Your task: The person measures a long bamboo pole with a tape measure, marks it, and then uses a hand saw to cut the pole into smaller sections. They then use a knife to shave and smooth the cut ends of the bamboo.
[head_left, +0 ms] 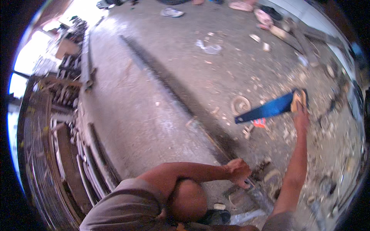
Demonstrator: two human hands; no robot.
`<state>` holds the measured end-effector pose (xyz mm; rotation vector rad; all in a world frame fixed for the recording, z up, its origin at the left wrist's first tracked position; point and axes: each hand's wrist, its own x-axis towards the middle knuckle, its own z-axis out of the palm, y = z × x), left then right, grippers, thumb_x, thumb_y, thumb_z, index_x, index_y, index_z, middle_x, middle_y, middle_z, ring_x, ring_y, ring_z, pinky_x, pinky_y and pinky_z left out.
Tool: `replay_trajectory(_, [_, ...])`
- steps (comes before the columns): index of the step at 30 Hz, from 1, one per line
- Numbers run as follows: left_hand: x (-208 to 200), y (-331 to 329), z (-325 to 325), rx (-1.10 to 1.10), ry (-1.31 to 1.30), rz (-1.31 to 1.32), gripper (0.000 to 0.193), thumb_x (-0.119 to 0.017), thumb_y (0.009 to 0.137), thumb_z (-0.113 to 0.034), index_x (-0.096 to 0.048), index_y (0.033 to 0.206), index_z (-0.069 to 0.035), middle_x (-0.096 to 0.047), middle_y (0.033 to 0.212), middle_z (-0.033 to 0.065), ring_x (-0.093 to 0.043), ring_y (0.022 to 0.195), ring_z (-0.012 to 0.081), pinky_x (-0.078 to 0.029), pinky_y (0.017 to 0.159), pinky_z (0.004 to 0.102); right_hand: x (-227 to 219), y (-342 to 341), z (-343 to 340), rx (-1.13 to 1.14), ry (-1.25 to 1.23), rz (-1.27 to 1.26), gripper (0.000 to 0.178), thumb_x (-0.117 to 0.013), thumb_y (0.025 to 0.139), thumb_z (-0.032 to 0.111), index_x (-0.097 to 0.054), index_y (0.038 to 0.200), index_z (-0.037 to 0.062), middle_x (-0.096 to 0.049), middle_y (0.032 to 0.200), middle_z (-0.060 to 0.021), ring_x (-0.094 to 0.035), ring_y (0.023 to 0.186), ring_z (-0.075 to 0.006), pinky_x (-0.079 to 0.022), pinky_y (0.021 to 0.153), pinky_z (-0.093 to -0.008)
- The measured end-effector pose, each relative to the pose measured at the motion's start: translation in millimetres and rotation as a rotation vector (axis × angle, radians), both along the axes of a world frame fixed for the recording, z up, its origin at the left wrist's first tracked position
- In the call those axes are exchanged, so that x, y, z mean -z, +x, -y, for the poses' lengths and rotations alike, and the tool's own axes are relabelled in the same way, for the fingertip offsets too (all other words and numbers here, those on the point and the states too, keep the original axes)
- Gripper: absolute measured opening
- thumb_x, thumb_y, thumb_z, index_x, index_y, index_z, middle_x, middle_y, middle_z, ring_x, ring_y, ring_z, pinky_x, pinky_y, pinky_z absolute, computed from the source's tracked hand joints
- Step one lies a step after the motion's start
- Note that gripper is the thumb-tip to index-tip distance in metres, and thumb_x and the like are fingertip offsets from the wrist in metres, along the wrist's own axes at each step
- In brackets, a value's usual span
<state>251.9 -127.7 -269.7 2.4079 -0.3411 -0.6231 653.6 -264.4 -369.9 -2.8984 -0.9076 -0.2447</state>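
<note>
My right hand (301, 111) is closed round the yellowish handle of a handsaw (266, 109). The saw's blue blade points left, over floor strewn with chips. My left hand (236, 171) makes a fist at the near end of a long narrow beam (165, 86), which slants away to the far left. Something thin and pale shows below that fist; what the fingers hold is hidden. My bent knee (187, 201) is beside the left forearm.
Stacked wood (71, 165) and metal lengths line the left side, with a long pipe (86, 63) farther back. A pale ring-shaped coil (240, 104) lies near the saw tip, a red scrap (259, 123) below the blade. Farther off are clear plastic (211, 49) and a shoe (172, 13).
</note>
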Motion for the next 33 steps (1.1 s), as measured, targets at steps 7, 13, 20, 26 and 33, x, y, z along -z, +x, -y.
replay_trajectory(7, [15.3,-22.9,0.4,-0.043,-0.028,-0.076,0.063,-0.066,0.074,-0.067,-0.073,0.084,-0.005,-0.072,0.078,0.0189,-0.072,0.080,0.0392,-0.057,0.076,0.0521,1.3,-44.3,-33.9,0.088,-0.125,-0.056,0.063,-0.067,0.085,0.002,-0.050,0.145,0.0136,-0.053,0.143,-0.0159,-0.054,0.128,-0.0418,-0.046,0.106,-0.0519])
replay_trajectory(13, [2.0,6.4,4.9,-0.035,-0.092,0.048,0.060,-0.069,0.071,-0.062,-0.075,0.078,-0.002,-0.071,0.075,0.0194,-0.071,0.076,0.0389,-0.056,0.071,0.0501,19.4,34.9,22.5,0.040,0.025,-0.036,0.073,-0.074,0.079,0.006,-0.045,0.145,0.0193,-0.049,0.144,-0.0150,-0.045,0.135,-0.0412,-0.046,0.101,-0.0595])
replay_trajectory(20, [-8.5,-4.4,-9.0,0.006,-0.064,-0.066,0.065,-0.069,0.071,-0.066,-0.077,0.080,-0.002,-0.073,0.079,0.0176,-0.072,0.079,0.0359,-0.056,0.073,0.0467,12.8,-56.6,17.0,0.155,-0.079,0.080,0.067,-0.081,0.081,0.024,-0.056,0.143,0.0209,-0.053,0.138,-0.0163,-0.052,0.127,-0.0417,-0.044,0.103,-0.0568])
replay_trajectory(26, [15.5,2.7,-3.3,0.104,0.142,-0.198,0.068,-0.061,0.083,-0.075,-0.080,0.093,-0.010,-0.077,0.089,0.0133,-0.076,0.083,0.0309,-0.059,0.075,0.0493,-44.3,-107.2,34.7,-0.208,-0.007,0.081,0.059,-0.079,0.079,0.035,-0.065,0.134,0.0198,-0.058,0.140,-0.0140,-0.051,0.129,-0.0394,-0.036,0.111,-0.0574])
replay_trajectory(33, [-22.9,21.1,11.1,0.111,0.241,-0.184,0.070,-0.065,0.080,-0.072,-0.079,0.096,-0.005,-0.076,0.092,0.0196,-0.075,0.090,0.0354,-0.059,0.083,0.0468,-147.5,-212.9,97.7,0.032,-0.178,-0.090,0.044,-0.078,0.080,0.042,-0.070,0.110,0.0105,-0.067,0.098,-0.0094,-0.064,0.103,-0.0285,-0.048,0.098,-0.0445])
